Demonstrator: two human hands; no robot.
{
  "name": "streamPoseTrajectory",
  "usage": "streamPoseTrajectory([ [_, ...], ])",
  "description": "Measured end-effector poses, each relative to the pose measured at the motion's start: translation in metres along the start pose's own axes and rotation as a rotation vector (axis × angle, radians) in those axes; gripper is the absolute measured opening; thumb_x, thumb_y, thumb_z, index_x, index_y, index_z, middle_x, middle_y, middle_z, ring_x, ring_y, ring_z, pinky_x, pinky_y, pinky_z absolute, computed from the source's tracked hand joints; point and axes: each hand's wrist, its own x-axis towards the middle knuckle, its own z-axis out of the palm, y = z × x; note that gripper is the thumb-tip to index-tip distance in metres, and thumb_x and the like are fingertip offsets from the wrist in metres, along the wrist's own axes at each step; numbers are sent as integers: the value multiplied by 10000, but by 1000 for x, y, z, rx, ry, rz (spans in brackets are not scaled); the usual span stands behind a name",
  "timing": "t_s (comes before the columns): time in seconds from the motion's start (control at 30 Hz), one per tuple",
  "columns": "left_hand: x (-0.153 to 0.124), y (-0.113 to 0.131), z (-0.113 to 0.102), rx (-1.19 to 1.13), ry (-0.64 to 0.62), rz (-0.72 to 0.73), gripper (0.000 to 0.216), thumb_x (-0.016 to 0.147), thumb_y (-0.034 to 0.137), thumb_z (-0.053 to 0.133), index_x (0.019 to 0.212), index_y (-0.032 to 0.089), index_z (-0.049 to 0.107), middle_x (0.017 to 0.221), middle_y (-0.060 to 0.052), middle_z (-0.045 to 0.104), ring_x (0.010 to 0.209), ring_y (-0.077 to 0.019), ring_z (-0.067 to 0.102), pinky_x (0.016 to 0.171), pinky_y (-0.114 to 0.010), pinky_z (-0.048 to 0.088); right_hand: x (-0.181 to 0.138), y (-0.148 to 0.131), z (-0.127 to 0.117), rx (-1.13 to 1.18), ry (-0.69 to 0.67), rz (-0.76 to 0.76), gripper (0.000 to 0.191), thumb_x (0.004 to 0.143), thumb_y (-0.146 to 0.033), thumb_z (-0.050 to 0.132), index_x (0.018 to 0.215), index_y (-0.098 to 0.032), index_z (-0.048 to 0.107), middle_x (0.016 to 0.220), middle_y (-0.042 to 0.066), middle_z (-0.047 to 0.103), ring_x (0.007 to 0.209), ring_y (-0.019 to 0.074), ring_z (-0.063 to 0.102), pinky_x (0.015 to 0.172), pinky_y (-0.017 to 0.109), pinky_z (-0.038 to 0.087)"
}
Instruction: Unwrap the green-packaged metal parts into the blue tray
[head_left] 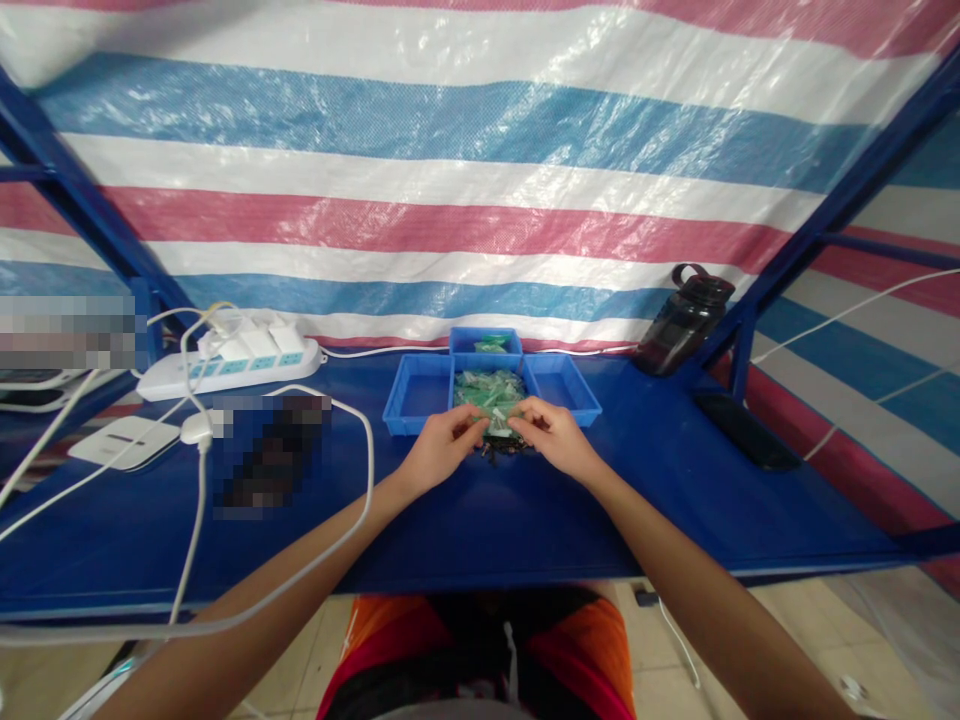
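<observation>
My left hand (448, 442) and my right hand (553, 436) face each other over the front of the middle blue tray. Fingers of both hands are pinched on a small, see-through green plastic bag (499, 418) with a whitish patch on it. Behind it, a heap of similar green bags (480, 388) fills the middle tray. Just under my fingers lies a pile of small dark pieces (495, 450), too small to name and partly hidden.
Blue trays flank the middle one on the left (420, 412) and right (568, 385); another behind (486, 332) holds green bags. A white power strip (232, 368) and looping cable (370, 450) lie left. A dark bottle (682, 322) and black phone-like slab (742, 430) are right.
</observation>
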Motion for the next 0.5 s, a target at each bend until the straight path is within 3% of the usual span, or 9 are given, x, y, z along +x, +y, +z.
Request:
streamPoseTrajectory([
  [0.2, -1, 3, -4, -98, 39, -18, 373, 918, 425, 426, 1053, 143, 630, 784, -29, 668, 540, -111, 574, 515, -215, 454, -2, -6, -4, 230, -21, 41, 222, 852, -393, 534, 958, -204, 584, 780, 17, 638, 593, 130, 574, 504, 232, 441],
  [0.3, 0, 1, -3, -89, 54, -30, 352, 902, 419, 460, 1018, 144, 647, 760, -17, 657, 524, -104, 564, 506, -209, 449, -2, -8, -4, 210, -30, 32, 223, 857, -397, 522, 927, -198, 595, 739, 0, 614, 527, 105, 536, 501, 230, 445],
  [0.5, 3, -4, 4, -206, 69, -2, 206, 793, 333, 630, 886, 157, 575, 779, -12, 625, 677, -127, 602, 610, -223, 505, 0, 2, 1, 41, -9, 24, 165, 825, -356, 584, 882, -201, 582, 745, 4, 620, 564, 118, 545, 483, 216, 427],
])
